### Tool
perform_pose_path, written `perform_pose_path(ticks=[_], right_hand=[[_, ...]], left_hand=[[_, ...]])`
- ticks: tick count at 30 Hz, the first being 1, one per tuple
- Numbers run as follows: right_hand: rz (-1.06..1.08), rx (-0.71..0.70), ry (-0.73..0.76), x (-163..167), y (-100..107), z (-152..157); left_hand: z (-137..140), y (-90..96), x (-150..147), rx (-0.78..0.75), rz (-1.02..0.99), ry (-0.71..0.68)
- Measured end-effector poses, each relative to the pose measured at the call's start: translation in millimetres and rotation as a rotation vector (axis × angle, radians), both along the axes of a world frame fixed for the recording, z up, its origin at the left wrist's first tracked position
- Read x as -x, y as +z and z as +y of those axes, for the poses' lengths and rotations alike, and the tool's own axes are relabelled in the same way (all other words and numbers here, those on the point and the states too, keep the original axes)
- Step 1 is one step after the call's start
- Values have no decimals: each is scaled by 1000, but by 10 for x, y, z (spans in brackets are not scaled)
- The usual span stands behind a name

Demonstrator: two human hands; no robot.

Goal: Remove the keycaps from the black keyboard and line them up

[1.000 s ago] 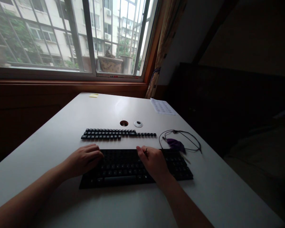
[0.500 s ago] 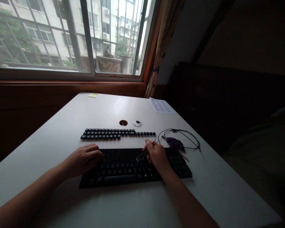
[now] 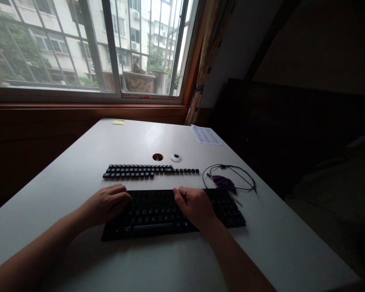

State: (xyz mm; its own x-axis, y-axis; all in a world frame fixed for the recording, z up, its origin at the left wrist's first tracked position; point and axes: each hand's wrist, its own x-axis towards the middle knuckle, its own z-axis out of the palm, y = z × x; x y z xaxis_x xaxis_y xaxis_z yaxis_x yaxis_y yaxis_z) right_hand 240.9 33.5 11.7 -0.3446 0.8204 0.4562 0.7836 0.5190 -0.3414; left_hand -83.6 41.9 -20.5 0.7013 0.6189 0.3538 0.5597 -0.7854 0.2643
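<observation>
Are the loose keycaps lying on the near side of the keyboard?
No, the loose keycaps lie in rows beyond the keyboard, toward the window.

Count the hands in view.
2: the left hand at the left end of the keyboard, the right hand over it, just right of its middle.

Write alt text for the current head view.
Left hand at the left end of a black keyboard, right hand over it gripping a small, mostly hidden tool. Beyond the keyboard on the white desk, loose keycaps stand in rows; a cable lies coiled at right.
</observation>
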Motion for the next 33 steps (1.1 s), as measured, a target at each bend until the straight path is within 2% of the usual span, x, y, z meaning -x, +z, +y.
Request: perform_pose_path(ticks=[9, 11, 17, 20, 25, 30, 33], right_hand=[[395, 380, -150, -157, -61, 153], [430, 395, -154, -153, -77, 155], [415, 282, -96, -119, -40, 94], [485, 270, -92, -103, -24, 61], [713, 398, -39, 15, -54, -12], [770, 525, 85, 209, -111, -111], [798, 612, 165, 293, -133, -151]], left_hand=[[-7, 11, -3, -18, -5, -7], [-7, 10, -4, -22, -4, -7], [-5, 20, 2, -55, 8, -15], [-20, 40, -12, -112, 24, 1], [-148, 106, -165, -232, -2, -20], [-328, 150, -415, -306, -15, -118], [-378, 156, -502, -289, 6, -147]])
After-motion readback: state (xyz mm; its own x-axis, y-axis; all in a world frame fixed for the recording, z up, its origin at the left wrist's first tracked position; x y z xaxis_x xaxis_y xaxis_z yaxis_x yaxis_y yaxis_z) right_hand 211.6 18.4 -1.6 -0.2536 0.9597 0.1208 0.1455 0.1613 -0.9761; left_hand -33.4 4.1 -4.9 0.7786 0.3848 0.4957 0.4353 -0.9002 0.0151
